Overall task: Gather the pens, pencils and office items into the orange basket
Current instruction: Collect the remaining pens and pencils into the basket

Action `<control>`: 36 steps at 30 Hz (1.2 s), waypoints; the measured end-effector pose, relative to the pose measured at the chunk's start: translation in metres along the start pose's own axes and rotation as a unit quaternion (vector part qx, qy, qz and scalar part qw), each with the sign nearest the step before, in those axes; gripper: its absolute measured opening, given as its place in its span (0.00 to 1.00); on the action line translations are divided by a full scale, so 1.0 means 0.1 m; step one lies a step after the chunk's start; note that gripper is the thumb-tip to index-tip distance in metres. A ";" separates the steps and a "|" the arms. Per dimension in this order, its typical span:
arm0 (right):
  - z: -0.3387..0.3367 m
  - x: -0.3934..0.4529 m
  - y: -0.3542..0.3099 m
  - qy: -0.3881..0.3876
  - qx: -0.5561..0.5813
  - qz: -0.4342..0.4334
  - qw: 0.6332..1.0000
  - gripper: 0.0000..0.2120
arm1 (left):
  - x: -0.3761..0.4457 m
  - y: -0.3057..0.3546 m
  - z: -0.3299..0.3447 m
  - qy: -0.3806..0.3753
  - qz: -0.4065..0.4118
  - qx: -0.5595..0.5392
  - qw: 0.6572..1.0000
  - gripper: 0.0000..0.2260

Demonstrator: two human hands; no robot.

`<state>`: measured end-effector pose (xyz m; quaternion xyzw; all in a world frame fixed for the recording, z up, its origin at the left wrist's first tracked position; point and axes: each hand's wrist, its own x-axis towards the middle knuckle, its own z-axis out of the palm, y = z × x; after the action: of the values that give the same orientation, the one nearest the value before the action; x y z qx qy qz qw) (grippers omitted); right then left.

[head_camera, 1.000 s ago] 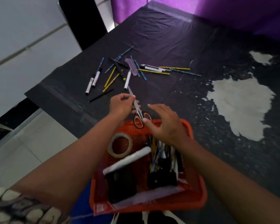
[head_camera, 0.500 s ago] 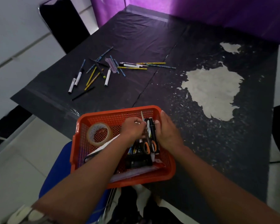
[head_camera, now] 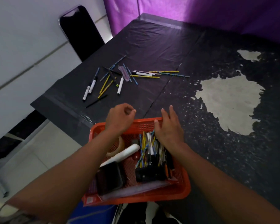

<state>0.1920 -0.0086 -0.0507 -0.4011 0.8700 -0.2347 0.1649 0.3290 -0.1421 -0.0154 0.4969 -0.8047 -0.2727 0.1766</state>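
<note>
While both hands hovered empty over the orange basket, left hand loosely curled, right hand flat-fingered, loose pens and pencils lay farther along the tabletop: light, stiff, prone to roll, best pinched mid-shaft.

Empty hands over orange basket, pens beyond — perhaps markers

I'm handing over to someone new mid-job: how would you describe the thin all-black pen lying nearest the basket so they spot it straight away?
Start at the black table and find the scatter of pens and pencils on its left half. From there come back toward the orange basket. The black pen lies alone at the scatter's near edge, slanted; unlike the white markers and yellow pencils beside it, it is wholly black.
</note>
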 end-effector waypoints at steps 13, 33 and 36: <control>0.75 1.31 -1.18 -0.051 0.004 -0.015 0.999 0.19 | 1.08 -1.41 -0.05 -0.106 0.080 0.083 0.988 0.26; 1.66 2.50 -1.54 -0.013 -0.002 0.095 0.995 0.14 | 1.53 -2.12 0.50 -0.103 0.237 0.175 0.950 0.31; 1.58 2.42 -1.46 -0.032 0.053 0.143 0.988 0.13 | 1.52 -2.07 0.47 -0.129 0.213 0.164 0.954 0.31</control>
<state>0.2065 -0.3230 -0.1275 -0.2707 0.8990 -0.2410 0.2458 0.3815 -0.3402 -0.1776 0.2964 -0.9416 -0.1545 0.0414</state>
